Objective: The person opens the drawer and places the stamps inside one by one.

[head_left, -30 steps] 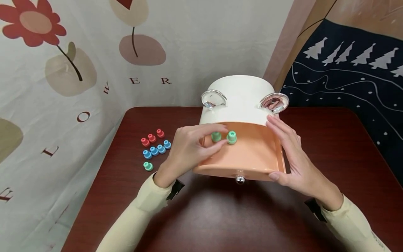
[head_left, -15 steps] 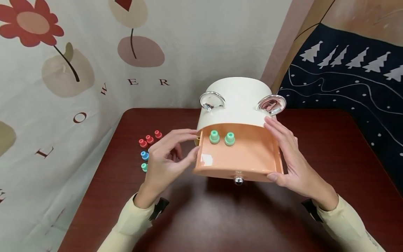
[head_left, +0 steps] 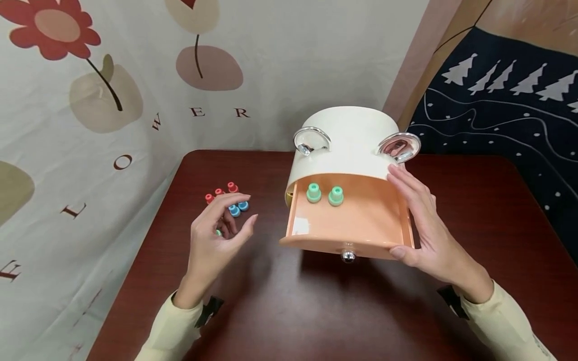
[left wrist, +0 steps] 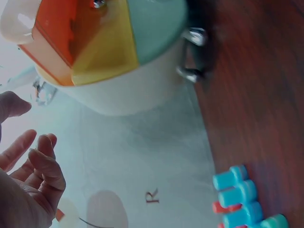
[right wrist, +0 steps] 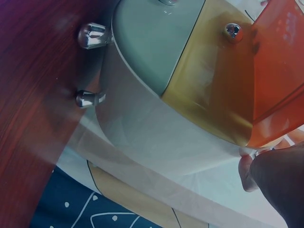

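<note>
A small white cabinet point(head_left: 347, 125) with silver ear-shaped rings has its top orange drawer point(head_left: 361, 220) pulled out. Two green stepped pegs point(head_left: 313, 193) stand upright inside, near the drawer's back left. My right hand point(head_left: 429, 233) grips the right side, thumb on the drawer's front corner and fingertips against the cabinet's edge. Left of the drawer, my left hand point(head_left: 217, 245) hovers with loosely bent fingers and thumb apart, holding nothing. Behind it on the table are red pegs point(head_left: 232, 187), blue pegs point(head_left: 234, 210) and a green peg point(head_left: 219, 232), mostly hidden by the hand.
Below the orange drawer, a yellow drawer point(left wrist: 107, 52) and a grey-green drawer point(left wrist: 159, 28) are closed. Silver feet point(right wrist: 92, 35) carry the cabinet on the dark red table point(head_left: 280, 321). A printed cloth point(head_left: 280, 60) hangs behind; a navy tree-patterned cloth point(head_left: 496, 115) hangs at right.
My left hand has withdrawn from the open drawer, leaving two green pegs standing there, and has moved left to the pegs on the table. My right hand keeps its place on the drawer.
</note>
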`<state>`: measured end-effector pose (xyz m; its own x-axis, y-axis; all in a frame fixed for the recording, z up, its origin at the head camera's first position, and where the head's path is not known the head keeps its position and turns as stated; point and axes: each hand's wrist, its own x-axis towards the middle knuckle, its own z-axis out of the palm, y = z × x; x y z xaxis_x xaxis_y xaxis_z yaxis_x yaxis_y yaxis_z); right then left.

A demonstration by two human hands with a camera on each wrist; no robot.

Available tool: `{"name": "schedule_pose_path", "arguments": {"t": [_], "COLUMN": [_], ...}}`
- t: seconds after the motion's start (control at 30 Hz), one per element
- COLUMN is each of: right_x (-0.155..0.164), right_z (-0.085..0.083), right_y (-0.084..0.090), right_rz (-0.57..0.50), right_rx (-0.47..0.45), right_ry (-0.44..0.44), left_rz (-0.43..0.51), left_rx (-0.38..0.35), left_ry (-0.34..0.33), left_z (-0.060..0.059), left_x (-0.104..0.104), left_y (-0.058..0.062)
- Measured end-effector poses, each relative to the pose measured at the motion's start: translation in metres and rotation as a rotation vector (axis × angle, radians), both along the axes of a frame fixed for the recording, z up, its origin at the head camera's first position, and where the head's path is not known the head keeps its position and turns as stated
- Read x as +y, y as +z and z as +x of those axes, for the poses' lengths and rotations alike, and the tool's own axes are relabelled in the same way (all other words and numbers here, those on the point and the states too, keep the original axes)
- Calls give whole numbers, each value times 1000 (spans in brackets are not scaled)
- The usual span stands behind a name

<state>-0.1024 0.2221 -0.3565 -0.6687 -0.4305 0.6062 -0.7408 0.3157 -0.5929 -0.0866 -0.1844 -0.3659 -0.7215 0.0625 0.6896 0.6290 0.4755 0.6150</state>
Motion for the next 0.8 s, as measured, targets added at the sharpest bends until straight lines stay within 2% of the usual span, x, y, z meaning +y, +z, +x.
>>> {"name": "schedule_pose_path", "arguments": {"t": [0.17, 0.37, 0.5, 0.67, 0.8], "right_x": [0, -1, 0, 1, 1], "right_z": [0, 0, 0, 0, 1], "right_y": [1, 1, 1, 0, 0], "right_rz": [2, 4, 0, 2, 4], "right_rx": [-16, -10, 0, -12, -14], "right_ry": [2, 2, -3, 0, -1], "left_rz": [-29, -101, -150, -214, -246], "left_rx": [-64, -145, -172, -244, -300], "left_ry": [62, 172, 243, 341, 383], "left_z": [8, 18, 20, 23, 24], "left_x": [-13, -30, -39, -48, -55], "left_y": [-10, -21, -28, -37, -44]}}
